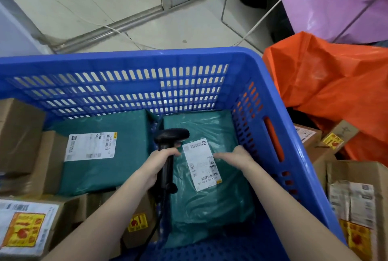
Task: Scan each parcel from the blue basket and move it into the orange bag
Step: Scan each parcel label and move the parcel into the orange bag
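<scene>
- My left hand (156,163) grips the handle of the black scanner (168,155), its head over the green parcel (210,176).
- My right hand (235,155) lies flat, fingers straight, on that parcel's white label (201,164).
- The parcel lies at the right of the blue basket (136,57), beside a second green parcel (100,151) and brown boxes (21,130).
- The orange bag (327,80) stands just right of the basket, with boxes (352,193) inside.

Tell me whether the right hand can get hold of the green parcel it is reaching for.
Probably yes. The right hand lies open on the right green parcel, beside its label; nothing covers the parcel. The left hand holds the scanner to one side.
</scene>
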